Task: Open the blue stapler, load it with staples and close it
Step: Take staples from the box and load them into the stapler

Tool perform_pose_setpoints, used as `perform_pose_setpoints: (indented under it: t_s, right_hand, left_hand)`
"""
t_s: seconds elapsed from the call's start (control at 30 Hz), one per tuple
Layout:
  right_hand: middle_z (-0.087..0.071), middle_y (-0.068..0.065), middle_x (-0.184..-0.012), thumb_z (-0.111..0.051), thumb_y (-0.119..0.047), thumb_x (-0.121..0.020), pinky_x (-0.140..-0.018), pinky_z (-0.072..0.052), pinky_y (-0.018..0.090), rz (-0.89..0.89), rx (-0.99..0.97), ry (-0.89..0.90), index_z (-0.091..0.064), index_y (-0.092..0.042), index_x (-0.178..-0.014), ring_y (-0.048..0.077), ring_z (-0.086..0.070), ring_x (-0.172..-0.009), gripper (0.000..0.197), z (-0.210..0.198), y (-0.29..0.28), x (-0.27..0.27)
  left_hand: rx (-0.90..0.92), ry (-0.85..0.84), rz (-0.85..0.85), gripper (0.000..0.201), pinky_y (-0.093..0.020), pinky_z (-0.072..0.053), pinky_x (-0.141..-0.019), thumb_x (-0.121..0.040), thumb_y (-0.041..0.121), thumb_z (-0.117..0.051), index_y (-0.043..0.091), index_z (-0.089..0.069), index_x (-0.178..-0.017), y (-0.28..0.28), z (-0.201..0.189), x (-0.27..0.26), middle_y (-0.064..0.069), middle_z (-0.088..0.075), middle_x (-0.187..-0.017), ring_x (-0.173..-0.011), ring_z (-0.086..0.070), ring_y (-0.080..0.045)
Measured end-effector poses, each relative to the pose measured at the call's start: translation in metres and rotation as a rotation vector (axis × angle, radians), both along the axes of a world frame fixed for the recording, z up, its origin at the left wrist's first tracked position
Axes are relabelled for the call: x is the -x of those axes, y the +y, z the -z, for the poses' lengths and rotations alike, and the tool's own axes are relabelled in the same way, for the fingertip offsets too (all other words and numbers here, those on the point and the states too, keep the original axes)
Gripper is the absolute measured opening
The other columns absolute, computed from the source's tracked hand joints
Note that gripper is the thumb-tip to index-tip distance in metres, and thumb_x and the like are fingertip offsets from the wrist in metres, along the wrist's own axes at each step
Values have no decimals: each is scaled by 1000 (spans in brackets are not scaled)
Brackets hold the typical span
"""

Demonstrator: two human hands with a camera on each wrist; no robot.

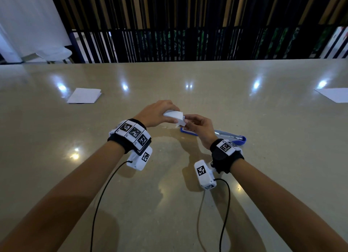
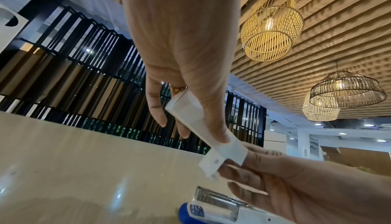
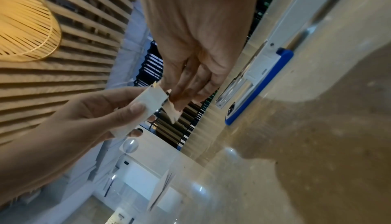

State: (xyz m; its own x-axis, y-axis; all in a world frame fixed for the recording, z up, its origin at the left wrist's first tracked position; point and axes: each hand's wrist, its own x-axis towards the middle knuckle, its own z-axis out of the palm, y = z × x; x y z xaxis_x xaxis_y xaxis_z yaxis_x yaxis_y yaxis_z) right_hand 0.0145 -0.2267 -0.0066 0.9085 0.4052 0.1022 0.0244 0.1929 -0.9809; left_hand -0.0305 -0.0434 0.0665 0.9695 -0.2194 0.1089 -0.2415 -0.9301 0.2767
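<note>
A small white staple box (image 1: 174, 116) is held above the table between both hands. My left hand (image 1: 168, 110) grips its body from above, thumb and fingers curled round it (image 2: 190, 115). My right hand (image 1: 186, 124) pinches the opened end flap (image 3: 174, 110) of the box. The blue stapler (image 1: 232, 137) lies flat on the table just under and behind my right hand. It is swung open, and its metal staple channel (image 2: 213, 201) faces up. Whether staples lie in the channel cannot be made out.
A folded white paper (image 1: 84, 95) lies at the far left of the beige table (image 1: 169, 176), and another sheet (image 1: 336, 94) lies at the far right edge. Black cables trail from the wrist cameras along the near table. A dark slatted railing runs behind the table's far edge.
</note>
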Motion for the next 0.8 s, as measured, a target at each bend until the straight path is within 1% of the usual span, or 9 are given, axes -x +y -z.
perform_pose_setpoints:
  t_s: [0.1, 0.2, 0.33, 0.4, 0.5, 0.57, 0.67, 0.73, 0.8]
  right_hand:
    - [-70, 10, -85, -64, -2, -85, -70, -58, 26, 12, 39, -50, -68, -1, -101, 14, -66, -66, 16, -2, -2, -1]
    - [-68, 15, -91, -63, -6, -86, -83, -53, 45, -3, 23, -41, -67, -1, -102, 28, -62, -80, 17, -5, -2, -1]
    - [-68, 15, -88, -68, -6, -82, -85, -51, 53, 17, 27, -72, -69, -10, -93, 29, -61, -81, 12, -8, -1, 2]
    - [-68, 15, -84, -68, -5, -82, -79, -53, 49, 25, 23, -78, -69, -14, -90, 27, -62, -73, 12, -9, -1, 2]
    - [-71, 8, -76, -65, -2, -83, -66, -55, 33, 37, 25, -105, -70, -16, -87, 20, -62, -64, 15, -10, -2, 2]
    - [-72, 1, -69, -62, 2, -85, -63, -55, 27, 50, 29, -114, -71, -15, -85, 19, -61, -62, 20, -8, -2, 1]
    - [-73, -2, -67, -60, 4, -85, -63, -56, 25, 55, 36, -102, -70, -13, -86, 14, -64, -60, 20, -5, -1, -2]
    - [-71, 5, -73, -60, 3, -86, -67, -56, 28, 45, 36, -82, -70, -9, -87, 13, -65, -61, 15, -3, 0, -3]
    - [-68, 11, -79, -59, 2, -86, -69, -56, 25, 20, 21, -43, -68, -6, -88, 10, -67, -61, 12, -2, 2, -1]
  left_hand:
    - [53, -7, -15, 41, -42, -47, -92, -86, 38, -62, 18, -59, -122, 1, 10, 1, -3, -57, -121, -109, -53, -21]
    - [71, -36, -32, 40, -37, -45, -89, -88, 37, -60, 17, -57, -122, 0, 16, 2, -2, -56, -121, -109, -53, -21]
    - [92, -53, -24, 38, -37, -44, -89, -89, 39, -58, 19, -54, -122, 1, 20, 4, -1, -56, -123, -109, -52, -20]
    - [93, -56, -28, 39, -37, -44, -90, -90, 40, -57, 20, -53, -123, 1, 21, 4, 0, -56, -124, -110, -52, -20]
    - [109, -58, -24, 41, -32, -42, -88, -90, 40, -56, 19, -52, -125, 0, 22, 5, -1, -57, -125, -110, -53, -20]
    - [131, -68, -15, 42, -27, -40, -85, -90, 40, -56, 18, -52, -126, -1, 22, 5, -2, -57, -124, -107, -53, -18]
    - [132, -86, -11, 41, -25, -37, -85, -90, 37, -58, 18, -53, -125, -1, 20, 6, -2, -57, -124, -102, -48, -11]
    - [110, -100, -22, 41, -30, -42, -89, -88, 36, -61, 20, -55, -125, 0, 17, 6, -1, -58, -123, -107, -50, -15]
    - [57, -128, -26, 41, -31, -43, -90, -85, 35, -65, 21, -59, -123, -1, 12, 7, -1, -58, -121, -111, -51, -18]
